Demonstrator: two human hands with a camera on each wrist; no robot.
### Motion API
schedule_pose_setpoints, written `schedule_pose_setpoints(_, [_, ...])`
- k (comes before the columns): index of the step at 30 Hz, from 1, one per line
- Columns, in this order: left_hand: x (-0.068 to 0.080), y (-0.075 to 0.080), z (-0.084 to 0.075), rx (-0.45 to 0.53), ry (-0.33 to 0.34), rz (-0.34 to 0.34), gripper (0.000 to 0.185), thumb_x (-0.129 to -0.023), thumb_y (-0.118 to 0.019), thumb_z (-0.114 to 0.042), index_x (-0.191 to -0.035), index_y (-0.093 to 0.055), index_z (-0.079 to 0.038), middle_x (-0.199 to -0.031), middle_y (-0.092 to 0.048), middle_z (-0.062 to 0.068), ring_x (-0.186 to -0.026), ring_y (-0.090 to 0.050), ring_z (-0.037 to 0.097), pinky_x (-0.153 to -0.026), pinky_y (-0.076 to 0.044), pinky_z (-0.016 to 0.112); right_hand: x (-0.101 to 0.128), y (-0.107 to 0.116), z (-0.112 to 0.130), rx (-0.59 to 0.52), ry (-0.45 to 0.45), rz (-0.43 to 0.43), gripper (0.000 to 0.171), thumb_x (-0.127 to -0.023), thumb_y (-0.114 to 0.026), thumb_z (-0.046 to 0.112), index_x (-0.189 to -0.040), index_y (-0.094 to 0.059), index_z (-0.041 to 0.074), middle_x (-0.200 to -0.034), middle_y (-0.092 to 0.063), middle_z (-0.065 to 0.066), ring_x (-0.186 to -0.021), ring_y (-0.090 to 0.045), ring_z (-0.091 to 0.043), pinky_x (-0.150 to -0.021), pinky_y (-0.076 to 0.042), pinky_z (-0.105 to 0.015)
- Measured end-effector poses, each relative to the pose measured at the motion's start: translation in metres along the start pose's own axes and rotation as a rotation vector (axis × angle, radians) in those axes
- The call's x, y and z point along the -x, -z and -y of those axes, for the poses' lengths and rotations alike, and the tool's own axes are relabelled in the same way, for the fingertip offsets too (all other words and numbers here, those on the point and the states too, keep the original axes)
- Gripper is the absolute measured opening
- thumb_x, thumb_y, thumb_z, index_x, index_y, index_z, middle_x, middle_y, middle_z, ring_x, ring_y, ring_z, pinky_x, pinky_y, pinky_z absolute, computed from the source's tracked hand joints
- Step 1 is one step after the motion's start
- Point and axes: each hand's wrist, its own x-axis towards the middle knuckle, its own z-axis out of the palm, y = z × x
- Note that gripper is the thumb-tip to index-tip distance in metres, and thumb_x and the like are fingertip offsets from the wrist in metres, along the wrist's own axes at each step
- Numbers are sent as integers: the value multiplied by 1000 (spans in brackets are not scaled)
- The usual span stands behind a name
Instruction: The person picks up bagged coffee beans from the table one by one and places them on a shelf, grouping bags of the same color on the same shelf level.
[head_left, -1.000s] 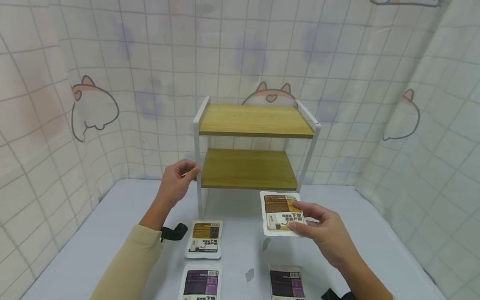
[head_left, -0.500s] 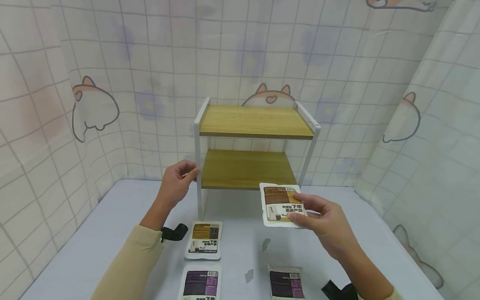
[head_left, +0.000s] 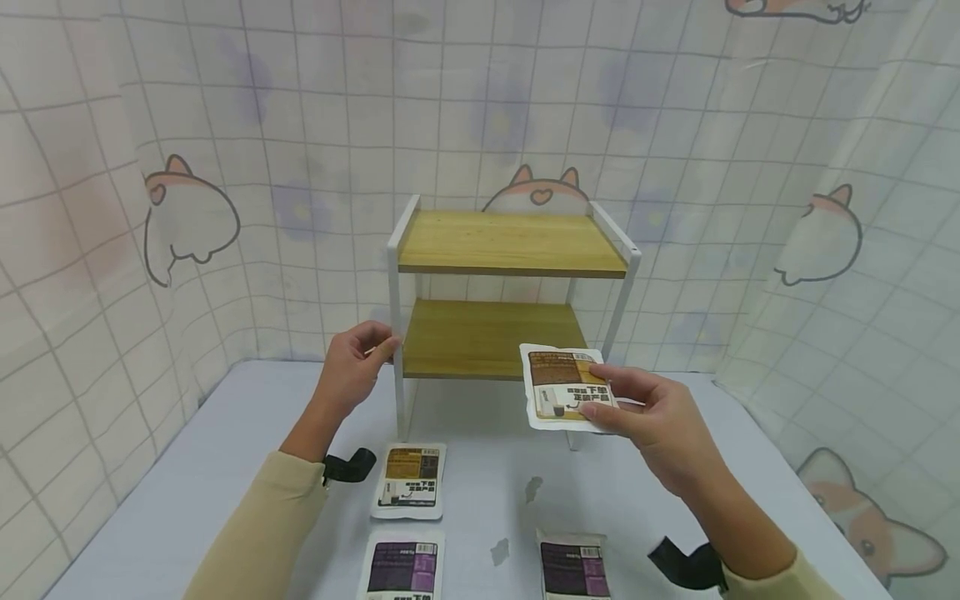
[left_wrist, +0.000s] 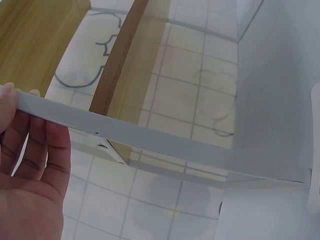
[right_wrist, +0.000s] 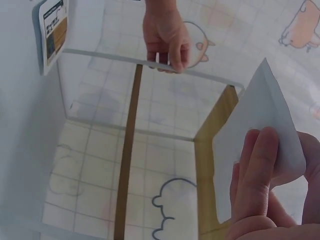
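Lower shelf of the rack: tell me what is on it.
The lower shelf shows bare wood. The brown packet in the right hand covers its front right corner, so that spot cannot be checked.

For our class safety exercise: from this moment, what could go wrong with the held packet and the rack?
1. The right hand pinches the brown packet only at one edge; it might slip onto the table.
2. The packet sits close to the lower shelf front; it could catch there.
3. The left hand grips one white post; a knock might still shift the rack.
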Motion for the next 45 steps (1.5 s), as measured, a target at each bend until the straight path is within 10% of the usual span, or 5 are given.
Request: schedule_pose_setpoints(45, [2,-2,-4,36,3,3,24,-102,-64,-24,-112,-70,-3,-107,-72,17,-94,-67,26,-84,-53,15,-38,27,65,-26,59,7,62,-91,-80,18,-146,-55,7,-137,-54,-12,-113,-66,-23,-90,-58,-24])
